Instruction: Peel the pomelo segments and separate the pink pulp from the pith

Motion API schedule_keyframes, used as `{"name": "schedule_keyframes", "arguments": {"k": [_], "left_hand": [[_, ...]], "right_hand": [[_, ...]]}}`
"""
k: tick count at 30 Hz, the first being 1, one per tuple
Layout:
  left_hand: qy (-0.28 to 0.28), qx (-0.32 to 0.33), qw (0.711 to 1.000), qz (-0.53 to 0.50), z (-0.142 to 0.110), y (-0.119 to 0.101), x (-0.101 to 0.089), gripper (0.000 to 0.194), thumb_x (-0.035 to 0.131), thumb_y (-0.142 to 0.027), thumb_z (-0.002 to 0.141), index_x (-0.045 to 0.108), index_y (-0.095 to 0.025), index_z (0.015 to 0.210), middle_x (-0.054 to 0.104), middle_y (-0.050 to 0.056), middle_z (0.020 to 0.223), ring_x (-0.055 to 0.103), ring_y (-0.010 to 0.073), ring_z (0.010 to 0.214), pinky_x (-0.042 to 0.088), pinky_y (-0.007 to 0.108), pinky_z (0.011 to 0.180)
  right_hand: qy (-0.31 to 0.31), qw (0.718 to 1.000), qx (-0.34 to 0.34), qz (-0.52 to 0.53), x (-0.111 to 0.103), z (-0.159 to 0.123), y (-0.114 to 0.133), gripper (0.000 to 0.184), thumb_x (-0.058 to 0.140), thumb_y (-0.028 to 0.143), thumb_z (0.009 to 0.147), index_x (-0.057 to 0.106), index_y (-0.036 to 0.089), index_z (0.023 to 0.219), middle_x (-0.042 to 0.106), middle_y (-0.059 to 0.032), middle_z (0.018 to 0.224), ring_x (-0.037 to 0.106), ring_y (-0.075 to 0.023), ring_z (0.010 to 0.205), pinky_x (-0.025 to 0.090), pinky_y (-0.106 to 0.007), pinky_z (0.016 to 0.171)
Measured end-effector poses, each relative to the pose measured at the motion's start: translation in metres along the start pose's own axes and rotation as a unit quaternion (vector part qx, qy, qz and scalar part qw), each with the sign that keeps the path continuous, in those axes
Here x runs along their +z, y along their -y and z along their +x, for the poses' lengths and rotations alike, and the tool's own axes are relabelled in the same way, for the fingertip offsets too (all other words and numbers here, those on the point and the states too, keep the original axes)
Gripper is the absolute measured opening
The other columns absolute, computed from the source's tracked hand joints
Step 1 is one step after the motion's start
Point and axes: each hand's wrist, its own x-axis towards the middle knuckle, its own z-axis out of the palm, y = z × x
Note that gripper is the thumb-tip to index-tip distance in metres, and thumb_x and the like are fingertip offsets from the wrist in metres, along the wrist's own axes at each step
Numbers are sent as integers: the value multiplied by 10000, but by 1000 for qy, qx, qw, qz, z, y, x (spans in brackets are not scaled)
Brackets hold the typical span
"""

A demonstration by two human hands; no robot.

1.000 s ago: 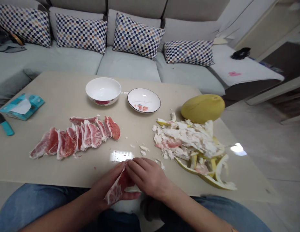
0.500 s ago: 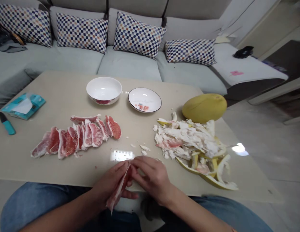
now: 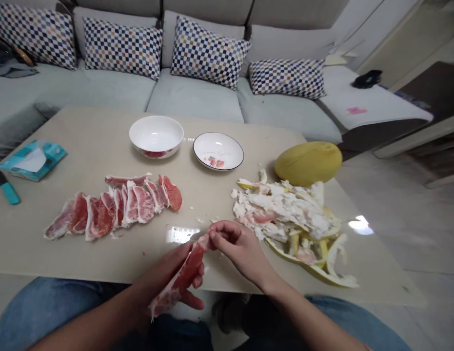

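My left hand is closed around a red pomelo segment, which slants down toward my lap with pale membrane along its edge. At the segment's upper end, my right hand pinches a strip of whitish membrane that is still joined to the flesh. Left of my hands, a row of pomelo segments lies on the table, partly covered in white skin. To the right is a heap of white pith and membrane scraps on pieces of yellow peel.
A deep white bowl and a shallow white plate stand toward the back of the table. A whole pomelo sits behind the scraps. At left lie a tissue pack and a teal-handled knife. Beyond is a sofa.
My right hand has moved up and right from the segment's top, drawing a strip of membrane away. More red flesh shows, and the segment has turned in my left hand.
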Motion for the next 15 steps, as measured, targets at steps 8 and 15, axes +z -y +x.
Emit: {"name": "schedule_keyframes", "arguments": {"k": [8, 15], "left_hand": [[72, 74, 995, -12, 6, 6, -18, 384, 756, -343, 739, 617, -228, 1078, 571, 9, 898, 632, 151, 766, 548, 422, 784], [16, 121, 991, 55, 10, 13, -16, 385, 712, -370, 788, 588, -199, 1110, 651, 60, 929, 681, 195, 759, 519, 374, 744]], "right_hand": [[58, 997, -32, 38, -3, -3, 5, 218, 588, 403, 881, 610, 200, 957, 689, -33, 855, 633, -158, 809, 496, -278, 709], [59, 998, -8, -15, 3, -3, 2, 276, 680, 418, 804, 661, 176, 935, 654, -31, 828, 592, -154, 746, 465, -277, 666]]}}
